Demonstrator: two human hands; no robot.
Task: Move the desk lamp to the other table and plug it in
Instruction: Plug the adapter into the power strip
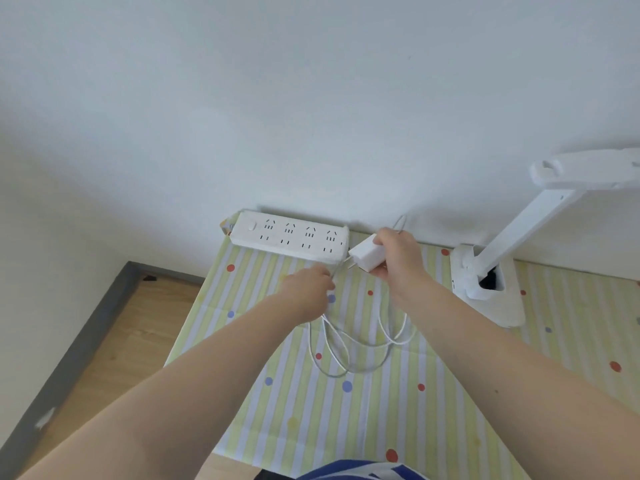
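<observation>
The white desk lamp (pixel 491 282) stands at the right on the table (pixel 450 410), its arm leaning up to the right and its head at the frame's edge. My right hand (pixel 398 254) grips the lamp's white plug adapter (pixel 365 252), prongs pointing left and down, just right of the white power strip (pixel 289 237) that lies against the wall. My left hand (pixel 308 292) pinches the white cable (pixel 349 344) below the strip. The cable's loose loops lie on the cloth between my arms.
A striped, dotted cloth covers the table. The table's left edge drops to a wooden floor (pixel 114 344) with a grey skirting board (pixel 69 362). A white wall runs right behind the strip and the lamp.
</observation>
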